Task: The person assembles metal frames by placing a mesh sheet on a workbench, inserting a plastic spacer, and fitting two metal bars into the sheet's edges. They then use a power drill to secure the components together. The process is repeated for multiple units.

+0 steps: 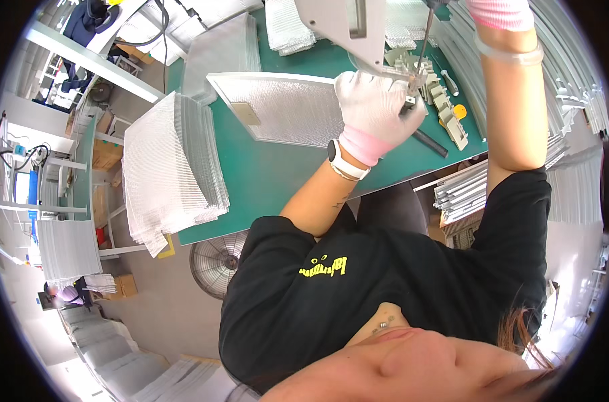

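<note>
My left hand (379,110), in a white glove with a pink cuff, is closed around the right end of a white-framed mesh panel (287,110). Small metal and dark parts show by its fingertips; I cannot make out what they are. Close above them stands a thin metal shaft (425,37) with a dark upper end at the picture's top edge. My right hand (500,12), gloved alike, is raised beside that upper end; its fingers lie outside the picture. A light grey machine body (348,30) rises just beyond my left hand.
On the green table (264,171) lie stacked mesh sheets (167,161), a row of beige brackets (448,114), a screwdriver (450,82), a yellow round piece (459,111) and a dark bar (430,143). Long metal strips (525,74) fill the right side. A floor fan (217,263) stands below.
</note>
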`<state>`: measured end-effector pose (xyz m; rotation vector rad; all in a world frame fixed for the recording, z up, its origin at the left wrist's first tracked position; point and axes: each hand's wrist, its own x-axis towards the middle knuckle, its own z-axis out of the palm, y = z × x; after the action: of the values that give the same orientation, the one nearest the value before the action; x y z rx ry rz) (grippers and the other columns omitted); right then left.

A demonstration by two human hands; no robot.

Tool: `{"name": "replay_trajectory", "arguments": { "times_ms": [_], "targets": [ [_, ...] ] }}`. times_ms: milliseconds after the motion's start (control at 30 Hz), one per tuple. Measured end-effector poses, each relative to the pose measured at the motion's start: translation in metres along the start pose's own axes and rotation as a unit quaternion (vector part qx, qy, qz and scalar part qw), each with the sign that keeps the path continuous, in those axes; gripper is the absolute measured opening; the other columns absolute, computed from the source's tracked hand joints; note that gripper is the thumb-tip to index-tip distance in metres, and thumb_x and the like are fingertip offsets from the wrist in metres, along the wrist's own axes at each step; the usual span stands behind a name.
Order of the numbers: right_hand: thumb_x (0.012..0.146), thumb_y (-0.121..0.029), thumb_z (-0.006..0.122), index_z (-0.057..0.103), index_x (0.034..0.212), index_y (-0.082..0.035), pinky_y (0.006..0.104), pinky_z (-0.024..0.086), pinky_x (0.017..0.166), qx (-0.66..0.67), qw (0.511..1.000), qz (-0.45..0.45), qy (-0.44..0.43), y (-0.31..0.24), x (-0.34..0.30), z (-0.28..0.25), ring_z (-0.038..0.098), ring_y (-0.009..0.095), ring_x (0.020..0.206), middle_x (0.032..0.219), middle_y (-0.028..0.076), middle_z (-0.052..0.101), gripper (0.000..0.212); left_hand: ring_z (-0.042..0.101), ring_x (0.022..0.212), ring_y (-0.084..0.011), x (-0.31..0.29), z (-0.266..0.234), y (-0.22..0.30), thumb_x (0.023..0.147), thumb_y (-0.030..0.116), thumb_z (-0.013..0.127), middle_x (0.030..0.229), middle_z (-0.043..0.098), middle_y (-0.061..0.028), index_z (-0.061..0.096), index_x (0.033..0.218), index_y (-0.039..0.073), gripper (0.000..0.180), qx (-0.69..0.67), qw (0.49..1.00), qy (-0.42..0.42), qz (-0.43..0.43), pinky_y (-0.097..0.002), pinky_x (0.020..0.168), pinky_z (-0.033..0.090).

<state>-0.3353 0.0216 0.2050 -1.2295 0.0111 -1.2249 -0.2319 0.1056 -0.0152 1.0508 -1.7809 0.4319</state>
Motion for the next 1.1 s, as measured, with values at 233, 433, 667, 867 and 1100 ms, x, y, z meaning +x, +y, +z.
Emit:
{"name": "replay_trajectory", "arguments": {
  "times_ms": [233,433,667,867,1100],
  "targets": [
    [0.095,-0.028,0.062,0.057,0.096,-0.014,0.0197,0.039,0.047,-0.106,0.990,-0.093,0.009,0.010,-0.038,0.015,0.054,0.009,0.059,0.078,0.000,0.059,0.015,0.057,0.069,-0.0225,-0.001,0.001,-0.005,0.070,0.030,0.068,0.072,0.060,0.0020,0.070,0.083,0.021,0.016,-0.021,0.999,0.022,0.012,-0.0419,0.067,0.035],
    [0.095,-0.028,0.062,0.056,0.097,-0.014,0.0199,0.038,0.047,-0.145,0.984,-0.100,0.011,0.010,-0.035,0.009,0.053,0.008,0.060,0.077,0.000,0.058,0.015,0.056,0.066,-0.0204,-0.001,0.003,-0.007,0.070,0.028,0.069,0.070,0.059,0.0030,0.071,0.084,0.022,0.015,-0.046,0.998,0.036,0.019,-0.0422,0.064,0.034],
    [0.096,-0.027,0.058,0.054,0.110,-0.007,0.0197,0.035,0.047,-0.046,0.999,0.020,0.002,0.040,-0.059,0.008,0.046,0.008,0.055,0.071,0.002,0.053,0.025,0.046,0.049,-0.0254,-0.009,-0.001,0.000,0.065,0.021,0.074,0.057,0.050,0.0011,0.064,0.071,0.017,0.012,-0.058,0.998,0.011,-0.014,-0.0397,0.060,0.036],
    [0.095,-0.026,0.058,0.045,0.132,0.001,0.0189,0.032,0.044,0.081,0.992,0.057,-0.079,0.043,-0.056,0.029,0.038,0.007,0.048,0.066,0.003,0.048,0.048,0.047,0.060,-0.0226,-0.014,0.007,-0.008,0.066,0.016,0.073,0.064,0.050,-0.0006,0.065,0.075,0.013,0.013,-0.138,0.989,0.053,0.031,-0.0377,0.061,0.036],
    [0.091,-0.027,0.061,0.039,0.135,0.004,0.0174,0.025,0.036,0.189,0.958,0.103,-0.187,0.056,-0.053,0.013,0.034,0.007,0.045,0.065,0.005,0.046,0.058,0.045,0.056,-0.0193,-0.004,-0.009,-0.001,0.067,0.010,0.074,0.060,0.047,0.0022,0.063,0.074,0.010,0.014,-0.145,0.988,-0.004,0.042,-0.0361,0.059,0.034]
  ]
}}
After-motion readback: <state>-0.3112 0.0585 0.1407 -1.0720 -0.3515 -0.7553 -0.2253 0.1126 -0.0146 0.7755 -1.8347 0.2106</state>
